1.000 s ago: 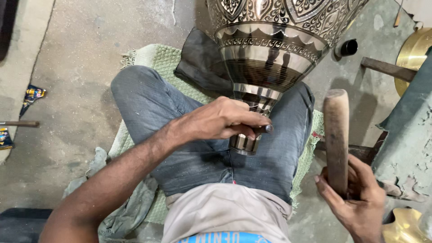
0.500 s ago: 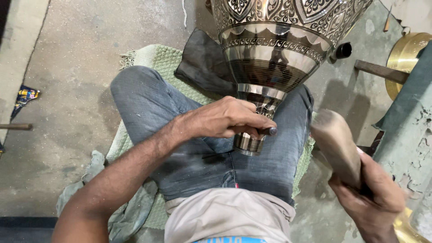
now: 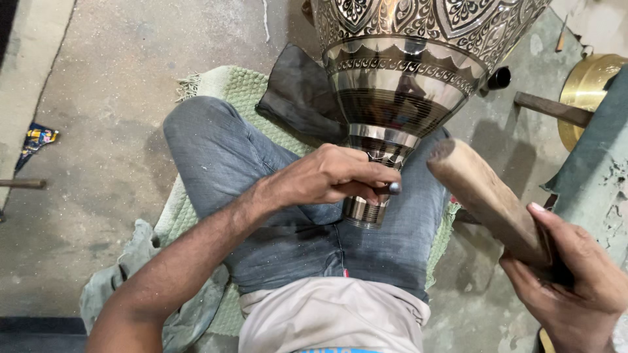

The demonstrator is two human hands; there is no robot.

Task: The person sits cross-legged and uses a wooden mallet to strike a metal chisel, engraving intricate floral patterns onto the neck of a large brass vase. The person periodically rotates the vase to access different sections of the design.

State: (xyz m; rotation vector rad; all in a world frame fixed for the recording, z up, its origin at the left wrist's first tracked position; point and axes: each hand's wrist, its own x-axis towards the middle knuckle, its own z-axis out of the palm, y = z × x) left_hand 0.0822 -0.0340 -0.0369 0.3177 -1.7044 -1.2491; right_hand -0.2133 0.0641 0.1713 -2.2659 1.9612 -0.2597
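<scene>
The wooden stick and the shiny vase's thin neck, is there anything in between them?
No. In the head view, only a bare gap lies between the wooden stick and the vase neck; behind it show the jeans.

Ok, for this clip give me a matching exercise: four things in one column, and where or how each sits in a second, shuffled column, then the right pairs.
Things:
1. engraved metal vessel
2. wooden mallet
3. green woven mat
4. brass bowl

Places or states:
A. on the floor at the far right edge
B. narrow neck resting on the lap, clasped by the left hand
C. spread on the floor under the legs
D. held tilted in the right hand, clear of the vessel

Pairs: 1-B, 2-D, 3-C, 4-A
</scene>
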